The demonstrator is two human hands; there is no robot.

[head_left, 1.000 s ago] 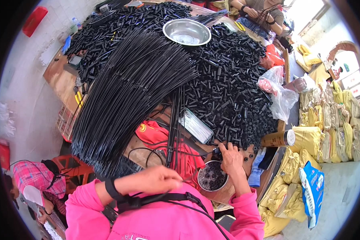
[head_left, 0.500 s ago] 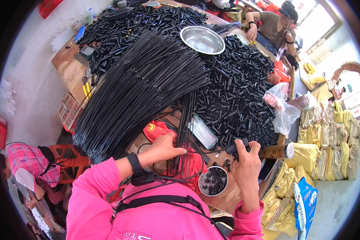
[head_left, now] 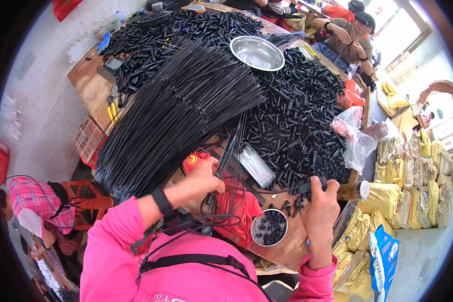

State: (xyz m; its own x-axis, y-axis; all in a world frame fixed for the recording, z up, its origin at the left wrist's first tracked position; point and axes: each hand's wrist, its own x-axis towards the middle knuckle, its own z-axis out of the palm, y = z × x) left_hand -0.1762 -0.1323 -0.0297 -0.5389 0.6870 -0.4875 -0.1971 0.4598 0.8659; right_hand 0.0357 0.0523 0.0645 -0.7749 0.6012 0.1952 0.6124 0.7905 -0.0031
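My left hand (head_left: 202,178) is closed on a small bunch of thin black rods (head_left: 231,151), which stand upright over a red cloth (head_left: 244,214). Pinched in the fingers of my right hand (head_left: 321,206) is a short black tube (head_left: 307,187); a thin dark strand runs leftward from it. Between my hands, nearer my body, a round container (head_left: 286,232) holds small black tubes. A few loose black tubes (head_left: 288,206) lie beside it. A large sheaf of long black rods (head_left: 176,121) spreads over the table beyond my left hand.
Heaps of short black tubes (head_left: 297,116) cover the table's far side, with a metal basin (head_left: 257,53) on them. A box of thin pale sticks (head_left: 256,165) lies ahead. Yellow-handled pliers (head_left: 111,109) rest left. A bottle (head_left: 355,191) is right of my right hand. Other people sit nearby.
My left hand has shifted slightly left and up with the rods. My right hand has moved right and slightly down, still holding the tube. The far-right person now has both hands raised together.
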